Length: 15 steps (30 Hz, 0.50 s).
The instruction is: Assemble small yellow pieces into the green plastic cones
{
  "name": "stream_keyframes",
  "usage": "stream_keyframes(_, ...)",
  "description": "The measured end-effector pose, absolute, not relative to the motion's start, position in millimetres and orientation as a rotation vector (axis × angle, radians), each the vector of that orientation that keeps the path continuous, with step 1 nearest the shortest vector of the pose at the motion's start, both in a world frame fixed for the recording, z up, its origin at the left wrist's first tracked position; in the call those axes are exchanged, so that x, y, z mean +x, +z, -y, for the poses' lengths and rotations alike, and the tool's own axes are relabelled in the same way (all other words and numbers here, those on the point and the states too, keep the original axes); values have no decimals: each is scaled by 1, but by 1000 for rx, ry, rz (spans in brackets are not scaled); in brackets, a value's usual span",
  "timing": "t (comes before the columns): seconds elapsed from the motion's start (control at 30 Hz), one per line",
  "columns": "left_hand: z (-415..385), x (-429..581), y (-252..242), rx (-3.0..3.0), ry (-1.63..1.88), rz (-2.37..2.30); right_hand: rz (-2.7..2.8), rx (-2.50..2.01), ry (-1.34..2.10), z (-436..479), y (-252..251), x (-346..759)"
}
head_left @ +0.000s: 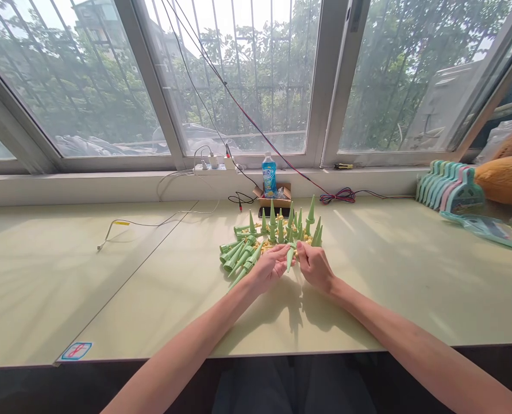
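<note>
Between my two hands is a green cone-shaped plastic piece [290,259], its tip pointing down toward me. My left hand [273,267] has its fingers closed around the wide end from the left. From the right, my right hand [315,265] is curled into a fist against the same piece; what lies inside its fingers is hidden. Just beyond my hands stand several upright green cones [272,221]. More green cones [241,253] lie in a pile on the left. Small yellow pieces [256,229] are scattered among them.
Behind the cones sit a dark phone [266,212], a small cardboard box [277,201] and a blue-labelled bottle [269,175]. Coiled cable [337,196] lies right of them. Pastel hangers [462,187] stand at the far right. A white cable [109,233] crosses the table's left.
</note>
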<state>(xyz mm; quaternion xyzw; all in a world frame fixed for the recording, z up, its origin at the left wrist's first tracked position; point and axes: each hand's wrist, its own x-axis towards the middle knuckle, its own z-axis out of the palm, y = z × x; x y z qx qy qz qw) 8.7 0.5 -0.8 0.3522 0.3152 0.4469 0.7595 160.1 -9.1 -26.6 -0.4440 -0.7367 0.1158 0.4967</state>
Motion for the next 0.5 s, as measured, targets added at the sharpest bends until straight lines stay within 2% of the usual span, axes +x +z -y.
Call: stream_keyframes(0.5, 2, 9, 7, 614, 901, -690, 1803, -1091, 192, 7, -30, 160)
